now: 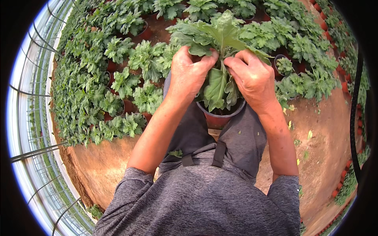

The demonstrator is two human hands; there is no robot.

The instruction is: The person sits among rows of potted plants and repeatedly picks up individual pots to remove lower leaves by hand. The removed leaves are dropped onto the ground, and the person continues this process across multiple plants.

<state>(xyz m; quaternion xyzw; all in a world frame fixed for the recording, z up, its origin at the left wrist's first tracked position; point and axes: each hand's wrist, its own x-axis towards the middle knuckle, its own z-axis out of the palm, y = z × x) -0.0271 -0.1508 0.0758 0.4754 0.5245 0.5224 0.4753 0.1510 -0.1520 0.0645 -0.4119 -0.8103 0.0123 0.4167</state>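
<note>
A leafy green potted plant [217, 88], chrysanthemum-like, stands upright between my knees in a reddish-brown plastic pot [218, 120] with a dark rim. On the left of its stem [222, 63], my left hand [192, 69] pinches the plant just under the upper leaves, thumb pointing at the stem. My right hand [252, 76] pinches at the other side of the stem, with thumb and forefinger close against it. Leaves hide some of the fingertips, so the exact part held is unclear. Large lower leaves droop over the pot below my hands.
Many similar potted plants [147, 59] crowd the ground ahead and to the left. A small plant in a dark-rimmed pot [284, 65] is right of my right hand. Fallen leaf bits [309, 134] lie on the bare soil [324, 118]. Greenhouse framing [32, 94] curves along the left.
</note>
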